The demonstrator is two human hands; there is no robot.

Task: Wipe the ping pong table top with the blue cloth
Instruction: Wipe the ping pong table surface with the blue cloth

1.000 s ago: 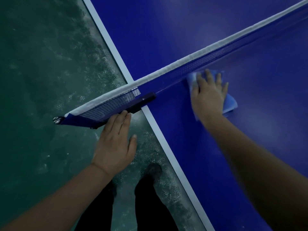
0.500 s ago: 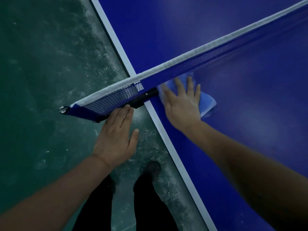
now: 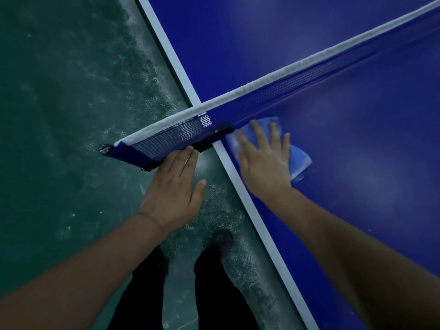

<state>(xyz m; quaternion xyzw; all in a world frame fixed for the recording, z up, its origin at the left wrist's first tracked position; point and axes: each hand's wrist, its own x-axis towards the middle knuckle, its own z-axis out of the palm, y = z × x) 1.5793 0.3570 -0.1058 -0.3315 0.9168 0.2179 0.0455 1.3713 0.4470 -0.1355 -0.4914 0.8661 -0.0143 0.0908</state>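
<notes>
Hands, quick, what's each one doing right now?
Left hand: open, fingertips against the net end.
Right hand: open, pressing the cloth flat on the table.

Your right hand (image 3: 264,160) has slid the blue cloth (image 3: 297,156) along the net (image 3: 262,94) to the table's white edge line (image 3: 250,210).

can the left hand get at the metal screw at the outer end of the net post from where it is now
Probably yes. The left hand lies open, fingertips against the net bracket, and the metal screw sits at that bracket's outer end. Nothing shows between them; a short slide outward along the bracket looks enough.
</notes>
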